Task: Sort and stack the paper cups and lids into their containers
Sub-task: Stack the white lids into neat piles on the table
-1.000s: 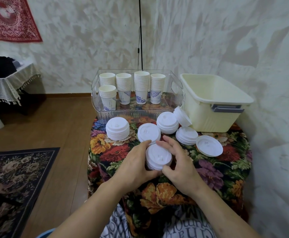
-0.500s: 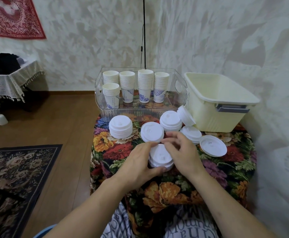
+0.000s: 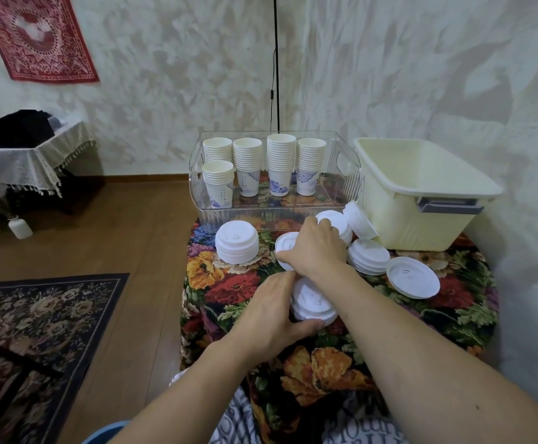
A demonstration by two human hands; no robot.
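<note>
My left hand grips the near stack of white lids from its left side on the floral table. My right hand reaches over that stack and curls round the middle lid stack, hiding most of it. More lids lie around: a left stack, a back stack, a lid leaning on edge, a low right stack and a single lid. Several stacks of paper cups stand in the clear bin.
A cream plastic tub with nothing visible inside stands at the back right, against the wall. The small table drops off to wooden floor and a patterned rug on the left. A black cable hangs behind the clear bin.
My right hand has left the near lid stack and moved forward onto the middle stack. My left hand stays on the near stack.
</note>
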